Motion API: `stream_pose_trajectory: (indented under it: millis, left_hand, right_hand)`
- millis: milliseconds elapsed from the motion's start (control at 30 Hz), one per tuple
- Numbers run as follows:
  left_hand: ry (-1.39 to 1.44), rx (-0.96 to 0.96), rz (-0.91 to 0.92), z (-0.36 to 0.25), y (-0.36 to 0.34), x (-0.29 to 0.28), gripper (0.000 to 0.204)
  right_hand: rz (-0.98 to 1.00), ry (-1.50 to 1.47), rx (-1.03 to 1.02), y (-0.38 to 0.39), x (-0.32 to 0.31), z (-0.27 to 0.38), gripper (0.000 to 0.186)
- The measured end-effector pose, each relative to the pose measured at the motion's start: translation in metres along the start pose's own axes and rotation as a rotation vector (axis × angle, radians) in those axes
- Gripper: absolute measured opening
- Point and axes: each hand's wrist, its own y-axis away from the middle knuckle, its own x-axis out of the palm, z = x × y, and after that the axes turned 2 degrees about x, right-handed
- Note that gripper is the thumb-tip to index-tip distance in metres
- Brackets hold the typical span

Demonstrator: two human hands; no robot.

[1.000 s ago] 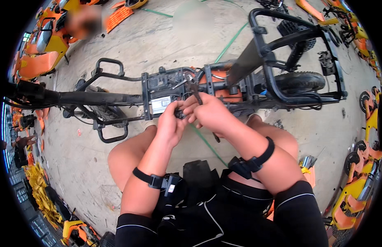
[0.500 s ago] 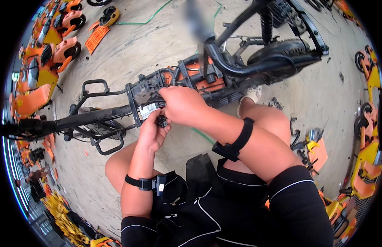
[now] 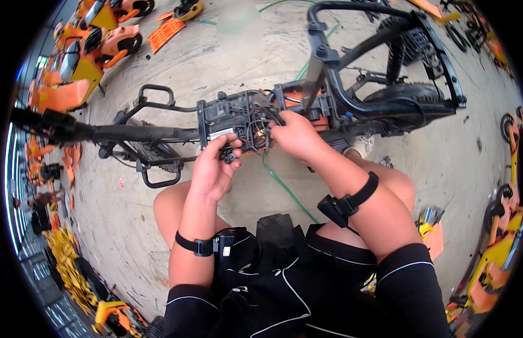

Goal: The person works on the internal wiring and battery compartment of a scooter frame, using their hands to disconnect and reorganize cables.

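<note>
A stripped black scooter frame (image 3: 149,134) stretches across in front of me, its middle tray packed with electrical parts and loose wires. My left hand (image 3: 212,169) is palm up at the tray's near edge, fingers curled round a few small black pieces (image 3: 228,154) too small to name. Just beyond its fingertips is a silver box with a white label (image 3: 221,133). Further right, my right hand (image 3: 295,135) is closed in a pinch at the bundle of dark wires (image 3: 264,121); its fingers partly hide what they grip. An orange panel (image 3: 319,122) shows inside the frame behind it.
Orange and yellow scooters (image 3: 76,73) line the left side, and more scooters (image 3: 495,265) stand along the right. A green hose or cord (image 3: 287,188) runs over the concrete floor under the frame. The rear wheel (image 3: 410,93) is at the upper right.
My hands have moved apart. The right hand has gone from beside the left hand to the wires further right. The view has shifted, uncovering the tray's middle.
</note>
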Motion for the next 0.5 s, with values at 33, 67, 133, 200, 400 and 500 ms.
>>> stream_pose_trajectory:
  millis: [33, 67, 133, 200, 400, 500]
  left_hand:
    - [0.001, 0.01, 0.006, -0.002, 0.002, 0.002, 0.025]
    - [0.0, 0.014, 0.018, -0.002, 0.002, 0.003, 0.025]
    - [0.011, 0.027, 0.031, -0.003, 0.0, 0.005, 0.024]
    - [0.011, 0.029, 0.046, -0.006, -0.005, 0.008, 0.023]
    - [-0.074, 0.036, 0.107, -0.012, -0.026, 0.015, 0.022]
    - [-0.084, 0.036, 0.139, -0.017, -0.031, 0.019, 0.022]
  right_hand:
    - [0.042, -0.06, 0.045, 0.001, 0.0, -0.003, 0.025]
    - [0.077, -0.119, 0.095, 0.005, -0.003, 0.0, 0.021]
    - [0.137, -0.196, 0.182, 0.009, -0.006, 0.002, 0.017]
    - [0.169, -0.233, 0.255, 0.007, -0.012, -0.002, 0.018]
    - [-0.011, 0.013, 0.171, 0.008, -0.031, -0.045, 0.028]
    - [-0.161, 0.372, 0.205, 0.011, -0.045, -0.06, 0.041]
